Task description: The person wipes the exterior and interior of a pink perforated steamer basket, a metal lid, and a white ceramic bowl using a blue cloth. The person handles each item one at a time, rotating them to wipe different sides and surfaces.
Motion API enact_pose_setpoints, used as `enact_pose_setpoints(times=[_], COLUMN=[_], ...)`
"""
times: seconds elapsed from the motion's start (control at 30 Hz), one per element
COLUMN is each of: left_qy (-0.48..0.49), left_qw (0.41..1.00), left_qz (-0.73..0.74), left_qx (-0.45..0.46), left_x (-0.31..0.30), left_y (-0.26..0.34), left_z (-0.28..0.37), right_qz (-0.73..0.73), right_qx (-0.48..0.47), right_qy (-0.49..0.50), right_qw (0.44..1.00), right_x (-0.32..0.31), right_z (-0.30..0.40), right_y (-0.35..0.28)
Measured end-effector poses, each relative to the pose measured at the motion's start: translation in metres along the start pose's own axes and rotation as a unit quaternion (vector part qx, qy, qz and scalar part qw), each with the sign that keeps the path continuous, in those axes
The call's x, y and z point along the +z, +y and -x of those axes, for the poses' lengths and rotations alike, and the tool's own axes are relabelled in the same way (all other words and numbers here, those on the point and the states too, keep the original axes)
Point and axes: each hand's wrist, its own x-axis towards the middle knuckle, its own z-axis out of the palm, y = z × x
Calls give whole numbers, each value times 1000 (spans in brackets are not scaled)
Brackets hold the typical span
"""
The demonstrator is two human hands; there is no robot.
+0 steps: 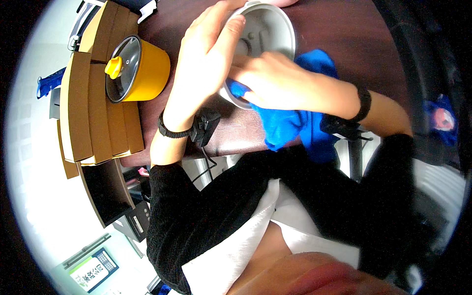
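Observation:
A round, pale grey vessel (271, 22) stands tilted on the dark brown table, its hollow inside facing me. My left hand (206, 51) holds its left rim, with the thumb lying along the edge. Inside the near part of the vessel, my right hand (273, 81) presses a bunched part of a blue cloth (284, 121). The rest of that cloth hangs under my right wrist and over the table's near edge. My right fingertips are partly hidden and slightly blurred.
A yellow pot (153, 70) with a glass lid (127, 79) and yellow knob (113, 68) is to the left. Cardboard boxes (99, 110) line the left edge of the table (343, 29). A black device (204, 125) with a cable is at my left wrist, another (339, 129) at my right.

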Motion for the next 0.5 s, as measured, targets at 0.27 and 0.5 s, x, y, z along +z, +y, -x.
enact_pose_setpoints(times=[0.27,0.5], left_qy=[1,-7], left_qw=[1000,999], left_qz=[-8,-35], left_qx=[7,18], left_x=[2,4], left_y=[0,3], left_z=[0,0], right_qz=[82,262], right_qx=[91,29], right_qy=[80,174], right_qw=[989,949], right_x=[-14,-16], right_z=[27,5], right_y=[43,41])
